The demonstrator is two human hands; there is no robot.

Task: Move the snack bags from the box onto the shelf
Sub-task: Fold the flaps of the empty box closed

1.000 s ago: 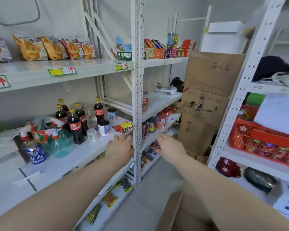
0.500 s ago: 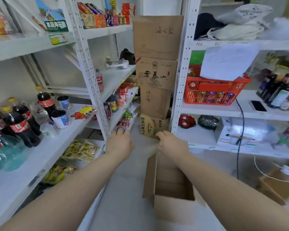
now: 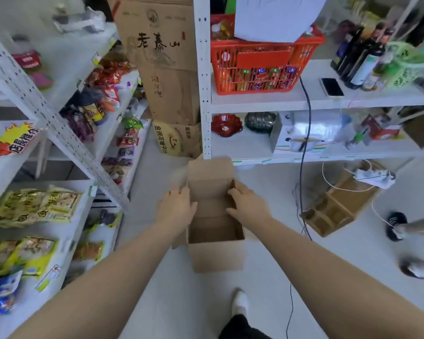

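A small open brown cardboard box point(image 3: 216, 255) stands on the pale floor in the middle of the view, flaps up and its bare brown bottom showing. The left hand point(image 3: 176, 207) lies at the box's 9 o'clock side. Its fingers are stretched fairly straight against the blurred left flap, and its thumb is at the rim. The right hand point(image 3: 247, 204) is at the box's 3 o'clock side, with its fingers curled over the top of the right wall and its thumb lower on the same wall, so it grips the cardboard.

The yellow-green printed snack bags point(image 3: 34, 206) lie flat on a low board of the white perforated metal shelf point(image 3: 69, 149), at 9 o'clock from the box and well apart from it. More packets sit on the boards above and below them; their print is too blurred to read.

At 12 o'clock, tall brown cartons with black lettering point(image 3: 162, 57) are stacked on the floor between the two shelf units. At 1 o'clock a red plastic mesh basket point(image 3: 262, 67) sits on a second white shelf. A black phone point(image 3: 331, 86) lies flat beside it, and dark glass bottles point(image 3: 360, 57) stand further right. A thin black cable point(image 3: 304, 167) hangs from that shelf to the floor. At 3 o'clock a slatted wooden crate point(image 3: 335, 209) rests on the floor. At 6 o'clock is the person's own foot in a white sock point(image 3: 240, 302).
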